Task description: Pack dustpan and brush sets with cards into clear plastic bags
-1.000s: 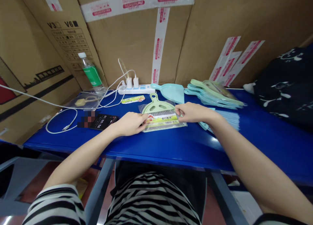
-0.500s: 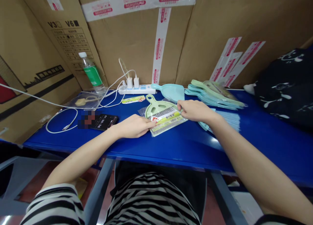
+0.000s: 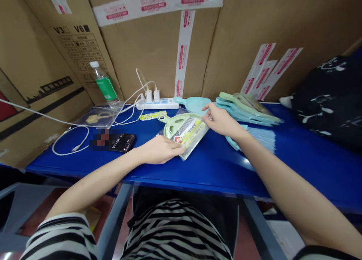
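A light green dustpan with a grey-bristled brush [image 3: 185, 126] lies in a clear plastic bag with a yellow and white label. Its looped handle points to the upper left. My left hand [image 3: 161, 148] is closed on the near left edge of this bagged set, thumb and fingers by the label. At the far right corner my right hand [image 3: 220, 118] has its curled fingers pinched on the bag's edge. Just behind lies a light blue dustpan [image 3: 195, 104], partly covered by the right hand. Right of the set rests a blue brush [image 3: 260, 139], partly behind my right forearm.
Several bagged dustpans [image 3: 249, 111] are stacked at the back right, near a dark patterned cloth item [image 3: 328, 101]. A loose yellow label card [image 3: 153, 115], a white power strip [image 3: 161, 103], cables, a phone [image 3: 122, 143] and a bottle [image 3: 106, 86] occupy the left side. Cardboard walls stand behind.
The bagged green set has turned anticlockwise, its handle swinging left and its right corner going up. My right hand has moved up and slightly left with that corner; my left hand has shifted slightly.
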The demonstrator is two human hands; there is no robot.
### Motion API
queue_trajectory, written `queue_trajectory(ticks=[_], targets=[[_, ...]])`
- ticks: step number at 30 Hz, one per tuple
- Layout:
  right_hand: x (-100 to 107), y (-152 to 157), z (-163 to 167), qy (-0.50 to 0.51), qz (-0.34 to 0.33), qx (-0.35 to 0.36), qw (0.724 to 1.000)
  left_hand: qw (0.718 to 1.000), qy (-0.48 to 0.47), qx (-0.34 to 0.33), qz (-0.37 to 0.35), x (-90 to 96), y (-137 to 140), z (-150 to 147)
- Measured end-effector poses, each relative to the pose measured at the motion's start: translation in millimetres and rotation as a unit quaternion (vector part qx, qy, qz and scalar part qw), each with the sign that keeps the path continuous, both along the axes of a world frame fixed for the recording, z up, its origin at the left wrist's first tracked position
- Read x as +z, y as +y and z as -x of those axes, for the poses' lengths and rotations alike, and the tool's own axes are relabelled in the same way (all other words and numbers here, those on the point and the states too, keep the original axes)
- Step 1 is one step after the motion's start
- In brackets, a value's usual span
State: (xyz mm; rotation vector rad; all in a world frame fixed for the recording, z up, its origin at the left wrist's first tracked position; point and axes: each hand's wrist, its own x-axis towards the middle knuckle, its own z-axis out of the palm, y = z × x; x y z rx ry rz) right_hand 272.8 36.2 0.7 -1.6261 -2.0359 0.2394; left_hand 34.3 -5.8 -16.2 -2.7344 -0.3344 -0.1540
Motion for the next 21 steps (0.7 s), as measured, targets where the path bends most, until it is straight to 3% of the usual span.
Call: queue_trajectory(ticks=[4,8,10,12,16,21], targets=[[-3,6,-1,0.207,0.044,0.005,0.977,0.999,-0.013,0.008,-0.04,-4.0,1,0],[-3,5,6,0.414,0.182,0.033,0.891,0.996,-0.022,0.021,-0.079,-7.4,4,0],[-3,1,12,0.453,0.264,0.063,0.849,0.995,-0.02,0.032,-0.089,-8.1,5,1],[-4,-4,21,0.446,0.326,0.095,0.828,0.995,-0.015,0.038,-0.091,-8.3,6,1],[-10,-10,33,0.42,0.348,0.122,0.829,0.996,-0.003,0.023,-0.092,-8.0,4,0],[-15,-6,33,0.461,0.261,0.086,0.844,0.996,-0.002,-0.008,-0.086,-7.0,1,-3]])
